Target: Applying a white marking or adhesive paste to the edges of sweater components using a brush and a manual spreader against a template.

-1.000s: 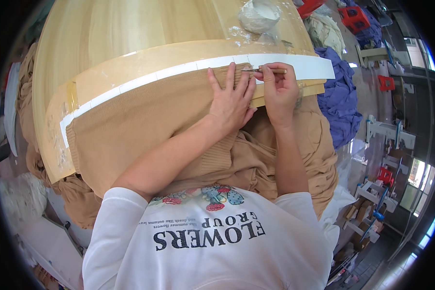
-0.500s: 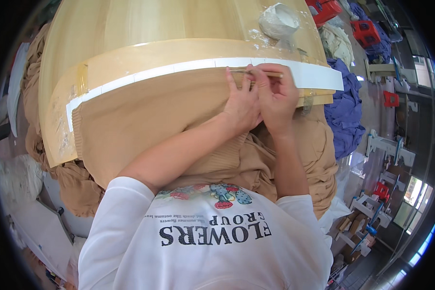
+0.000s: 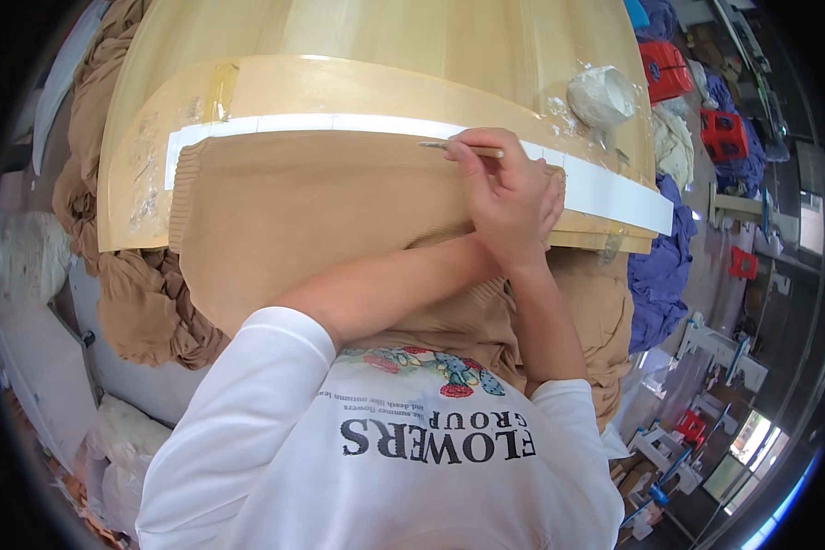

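A tan knitted garment piece with ribbed ends lies flat, its far edge along a long white strip with small tick marks. My right hand pinches a slim wooden-handled tool with a thin dark tip. That tip points left, over the knit just below the strip. My left forearm crosses beneath my right wrist. My left hand is near the knit's right end, mostly hidden behind the right one; its grip does not show.
A pale board with clear tape lies on the wooden table. A white-crusted bowl stands beyond the strip. Tan cloth hangs at the left, purple cloth at the right. Red stools stand farther right.
My left hand has gone from the middle of the knit's far edge to its right end, under my right arm. The right hand with the tool has shifted left along the strip. The view has shifted.
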Demonstrator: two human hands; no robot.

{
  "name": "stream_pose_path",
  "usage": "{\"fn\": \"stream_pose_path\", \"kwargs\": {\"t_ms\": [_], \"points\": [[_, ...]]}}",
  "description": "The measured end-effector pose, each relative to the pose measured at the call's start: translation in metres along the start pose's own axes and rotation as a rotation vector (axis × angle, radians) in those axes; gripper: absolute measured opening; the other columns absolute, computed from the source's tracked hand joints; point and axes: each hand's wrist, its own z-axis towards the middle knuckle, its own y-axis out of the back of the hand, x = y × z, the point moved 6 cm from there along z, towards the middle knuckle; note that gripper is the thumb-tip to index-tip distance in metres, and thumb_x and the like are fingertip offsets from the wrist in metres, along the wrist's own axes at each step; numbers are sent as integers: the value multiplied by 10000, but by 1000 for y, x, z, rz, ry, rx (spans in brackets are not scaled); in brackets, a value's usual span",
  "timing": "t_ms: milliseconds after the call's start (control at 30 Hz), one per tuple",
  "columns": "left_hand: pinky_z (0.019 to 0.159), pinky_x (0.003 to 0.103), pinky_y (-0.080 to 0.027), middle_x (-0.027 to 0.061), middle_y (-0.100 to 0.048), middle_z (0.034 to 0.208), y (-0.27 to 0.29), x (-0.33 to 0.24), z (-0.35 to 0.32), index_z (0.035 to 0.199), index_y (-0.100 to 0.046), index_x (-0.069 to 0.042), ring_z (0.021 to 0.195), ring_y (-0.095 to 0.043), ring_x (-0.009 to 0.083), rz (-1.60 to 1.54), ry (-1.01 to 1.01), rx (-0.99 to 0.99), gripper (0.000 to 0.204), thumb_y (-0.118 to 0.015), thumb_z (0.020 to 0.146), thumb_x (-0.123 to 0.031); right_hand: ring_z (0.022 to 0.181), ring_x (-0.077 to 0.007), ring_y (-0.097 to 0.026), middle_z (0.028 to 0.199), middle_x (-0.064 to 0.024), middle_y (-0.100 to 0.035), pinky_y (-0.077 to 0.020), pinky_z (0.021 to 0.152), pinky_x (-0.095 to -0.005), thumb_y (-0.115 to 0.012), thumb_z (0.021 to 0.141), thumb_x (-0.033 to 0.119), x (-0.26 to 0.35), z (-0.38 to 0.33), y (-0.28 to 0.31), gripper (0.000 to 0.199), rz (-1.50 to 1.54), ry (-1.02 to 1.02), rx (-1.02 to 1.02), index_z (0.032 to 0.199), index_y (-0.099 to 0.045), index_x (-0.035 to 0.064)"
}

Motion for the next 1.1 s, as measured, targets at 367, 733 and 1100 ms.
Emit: {"fn": "stream_pose_path", "kwargs": {"t_ms": [367, 733, 1100], "points": [[965, 700, -148, 192, -265, 1390, 9, 14, 5, 1289, -383, -22, 1304, -153, 444, -911, 69, 162, 706, -546, 765, -465, 638, -144, -623, 721, -73, -620, -500, 585, -231, -641, 801, 46, 33, 20, -54, 91, 125, -26, 76, 830, -567, 3], [949, 724, -151, 174, -270, 1388, 0, -15, 9, 1287, -393, -37, 1305, -183, 409, -173, 115, 229, 726, -558, 740, -484, 677, -110, -625, 713, -63, -622, -498, 599, -210, -642, 808, 46, 54, 47, -73, 109, 160, -50, 164, 852, -562, -15], [960, 716, -152, 129, -275, 1403, 10, 2, 10, 1324, -352, -40, 1308, -192, 379, -818, 53, 221, 713, -510, 790, -484, 904, -146, -602, 949, -91, -592, -480, 773, -226, -533, 866, -16, 54, 32, -119, 144, 186, -108, 430, 1009, -518, -18]]}}
